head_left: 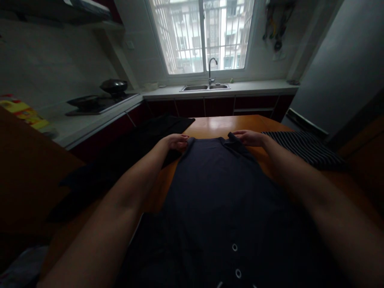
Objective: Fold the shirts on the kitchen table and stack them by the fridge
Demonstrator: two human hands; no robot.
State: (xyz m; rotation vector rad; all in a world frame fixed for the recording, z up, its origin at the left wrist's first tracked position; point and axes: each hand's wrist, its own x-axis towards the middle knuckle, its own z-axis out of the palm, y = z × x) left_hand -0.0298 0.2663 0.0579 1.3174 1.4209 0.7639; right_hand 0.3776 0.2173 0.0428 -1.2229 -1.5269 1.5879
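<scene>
Garment of plain dark navy cloth (pixel 213 188) spreads toward the viewer below both hands, lying on an orange-brown wooden table (pixel 216 125); small pale rings (pixel 235 247) dot its near part, well short of the grip. At its far edge, the left hand (pixel 177 141) has its fingers closed on the left corner, while the right hand (pixel 246 137) pinches the right corner, where a bit of edge stands folded up just beside the fingertips. Between the two grips the edge runs nearly straight. Rumpled black cloth (pixel 168 125) lies left of and beyond the left hand; black fabric with thin white stripes (pixel 300 146) lies right of the right hand. Well beyond the grip come a double steel sink (pixel 195 87) with a curved metal faucet (pixel 210 70), then a barred, white-framed window (pixel 183 36). Farther off to the left of the left hand sits a dark, rounded wok (pixel 114 86).
</scene>
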